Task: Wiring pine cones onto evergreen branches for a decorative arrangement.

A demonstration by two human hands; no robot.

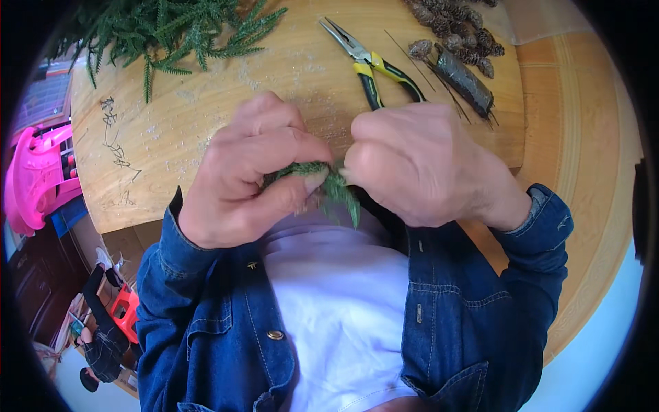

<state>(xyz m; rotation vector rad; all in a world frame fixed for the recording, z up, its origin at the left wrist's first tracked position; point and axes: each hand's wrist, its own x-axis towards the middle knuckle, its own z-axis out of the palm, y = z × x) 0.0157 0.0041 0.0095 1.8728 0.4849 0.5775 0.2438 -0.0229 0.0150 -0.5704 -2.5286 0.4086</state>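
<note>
Nearer me than the pliers (373,60), my left grip (250,172) clamps a green sprig (345,198), apparently steadying it for my right grip (422,163), whose hold I cannot tell; farther, right of the pliers, pine cones (458,29) lie seemingly handy.

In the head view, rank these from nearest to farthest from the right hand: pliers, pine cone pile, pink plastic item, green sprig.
1. Green sprig: right beside the right hand, to its left.
2. Pliers: on the table, just beyond it.
3. Pine cone pile: table's far right corner.
4. Pink plastic item: beyond the table's left side.
</note>
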